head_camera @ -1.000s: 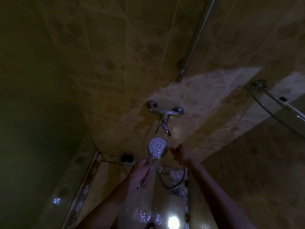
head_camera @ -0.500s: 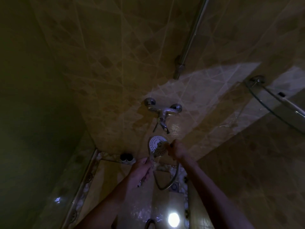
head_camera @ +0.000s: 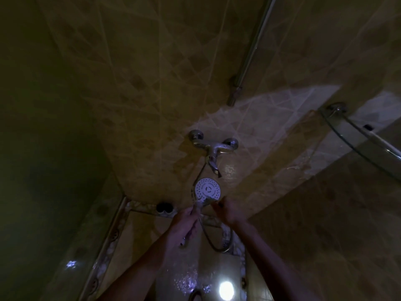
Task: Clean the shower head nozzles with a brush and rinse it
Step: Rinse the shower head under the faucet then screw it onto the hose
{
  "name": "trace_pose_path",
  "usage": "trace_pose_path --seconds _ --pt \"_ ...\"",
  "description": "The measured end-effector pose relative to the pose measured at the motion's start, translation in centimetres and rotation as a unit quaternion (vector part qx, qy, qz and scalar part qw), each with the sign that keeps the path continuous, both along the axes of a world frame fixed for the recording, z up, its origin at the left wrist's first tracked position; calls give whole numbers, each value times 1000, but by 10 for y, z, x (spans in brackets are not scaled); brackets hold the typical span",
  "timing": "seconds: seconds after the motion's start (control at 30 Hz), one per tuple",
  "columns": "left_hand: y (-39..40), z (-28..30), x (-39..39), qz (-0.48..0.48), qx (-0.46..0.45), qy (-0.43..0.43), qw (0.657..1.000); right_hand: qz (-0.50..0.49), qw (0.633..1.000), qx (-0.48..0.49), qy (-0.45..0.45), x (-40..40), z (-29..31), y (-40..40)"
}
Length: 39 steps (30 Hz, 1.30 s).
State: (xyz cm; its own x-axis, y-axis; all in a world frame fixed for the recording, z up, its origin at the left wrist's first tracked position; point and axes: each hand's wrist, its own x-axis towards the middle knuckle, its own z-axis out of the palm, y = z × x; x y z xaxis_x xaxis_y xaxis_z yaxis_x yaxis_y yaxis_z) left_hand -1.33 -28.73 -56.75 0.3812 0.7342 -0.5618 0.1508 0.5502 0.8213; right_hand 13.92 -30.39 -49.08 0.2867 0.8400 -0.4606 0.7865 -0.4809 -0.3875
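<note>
Left fingers [head_camera: 191,213] clamp the shower head [head_camera: 207,189] handle; right fingers [head_camera: 217,206] pinch a brush [head_camera: 207,200] at its six o'clock rim; wet grip may slip.

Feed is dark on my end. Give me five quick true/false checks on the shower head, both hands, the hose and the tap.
1. The left hand holds the shower head by its handle. True.
2. The nozzle face points at the wall. False: the white nozzle face is turned toward the camera.
3. The right hand holds a brush at the head's lower edge. True.
4. The hose is disconnected and lies on the floor. False: it hangs in a loop below the hands.
5. The tap is below the shower head. False: it is on the wall above it.
</note>
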Motion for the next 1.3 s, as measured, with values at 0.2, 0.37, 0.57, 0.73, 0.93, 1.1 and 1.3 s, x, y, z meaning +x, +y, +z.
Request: trace_pose_path --seconds 0.2,0.37,0.57,0.73,0.93,1.1,1.3 --pt "0 2 -2 -10 7 6 1000 -74 997 3 30 17 4 14" --pt "1 7 -4 -5 7 6 1000 -63 998 -10 7 26 1 -3" --pt "-2 12 -3 -12 18 1 1000 3 999 -15 -29 2 -2 -9" --pt "-3 14 -5 -9 13 11 1000 -28 999 -13 -14 3 9 10" --pt "-2 16 -7 -10 11 13 1000 -54 998 -16 -1 19 10 3" --pt "-5 17 -8 -7 13 8 1000 -17 999 -32 -25 6 7 -7" --pt "-9 18 -8 -16 14 10 1000 -12 1000 -4 -12 0 14 10"
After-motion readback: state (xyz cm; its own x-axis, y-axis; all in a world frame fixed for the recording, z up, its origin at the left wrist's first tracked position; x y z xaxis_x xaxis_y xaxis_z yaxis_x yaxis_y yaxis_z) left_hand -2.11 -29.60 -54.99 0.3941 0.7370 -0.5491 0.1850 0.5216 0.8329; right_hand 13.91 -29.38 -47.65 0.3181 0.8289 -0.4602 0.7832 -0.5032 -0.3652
